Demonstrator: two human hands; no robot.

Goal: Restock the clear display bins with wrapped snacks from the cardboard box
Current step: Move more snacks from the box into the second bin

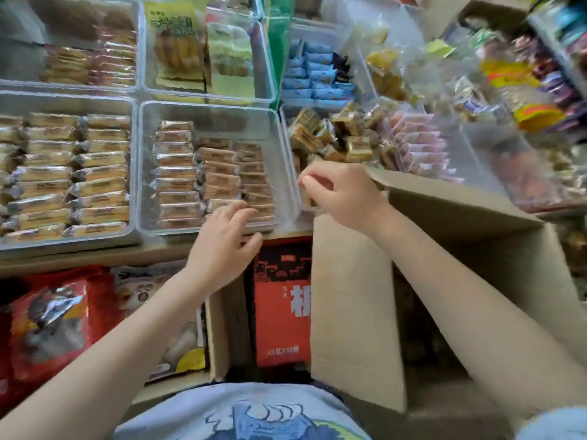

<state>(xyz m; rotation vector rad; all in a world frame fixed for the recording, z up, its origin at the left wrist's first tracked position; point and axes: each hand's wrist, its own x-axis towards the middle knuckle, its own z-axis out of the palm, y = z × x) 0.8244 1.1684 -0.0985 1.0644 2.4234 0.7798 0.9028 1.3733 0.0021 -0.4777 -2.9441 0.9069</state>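
A clear display bin [216, 117] in the middle holds three rows of brown wrapped snacks [216, 173]. My left hand [227, 239] hovers over its front edge with fingers spread and relaxed, fingertips over the nearest snacks. My right hand [343, 190] is at the bin's right wall, fingers curled around a wrapped snack [308, 201] that is mostly hidden. The open cardboard box [349, 296] stands below my right arm; its inside is dark and its contents are hard to make out.
Another full clear bin [68, 104] of pale wrapped snacks lies left. Bins of square brown and pink snacks [355, 138] sit right, blue packs [314, 71] behind. Red packages [282, 306] and bagged goods [50, 322] fill the lower shelf.
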